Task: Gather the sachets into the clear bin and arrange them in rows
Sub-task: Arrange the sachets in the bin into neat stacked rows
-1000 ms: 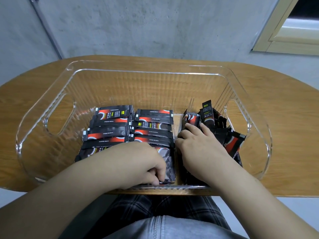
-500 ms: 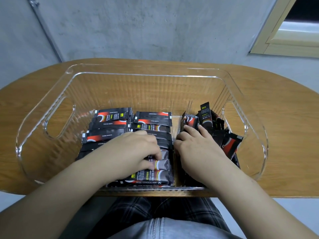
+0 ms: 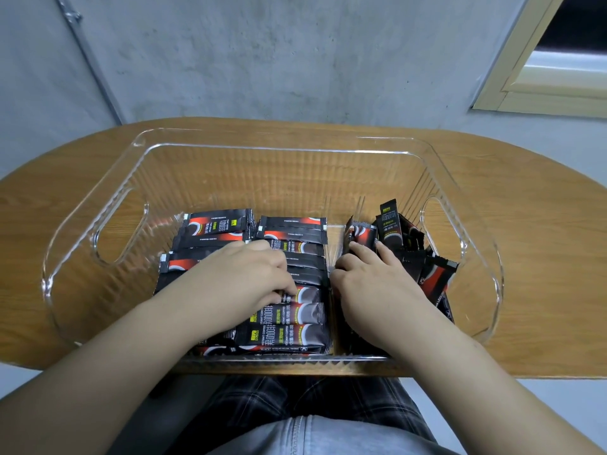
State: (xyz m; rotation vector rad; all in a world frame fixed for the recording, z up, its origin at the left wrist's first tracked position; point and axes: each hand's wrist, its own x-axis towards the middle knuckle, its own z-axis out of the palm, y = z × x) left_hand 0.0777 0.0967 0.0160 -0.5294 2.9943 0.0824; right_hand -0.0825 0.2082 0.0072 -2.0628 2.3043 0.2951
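Left hand [image 3: 244, 279] palm down on flat rows of instant coffee sachets [image 3: 289, 333], fingers curled, tips pressing one sachet mid-row; pinch or plain press, cannot tell. Right hand [image 3: 371, 284] palm down too, fingers [image 3: 386, 254] spread and pushed into loose upright sachets [image 3: 389, 221] at bin's right side, nothing clearly clamped. Two neat rows lying flat, left and centre, black-and-red wrappers overlapping front to back. Right-hand pile jumbled, some standing, some tilted [image 3: 435, 277] against right wall. All sachets inside clear bin [image 3: 98, 205], cut-out handles on both ends. Bin on oval wooden table [image 3: 532, 257], near front edge. Grey concrete wall [image 3: 262, 60] behind.
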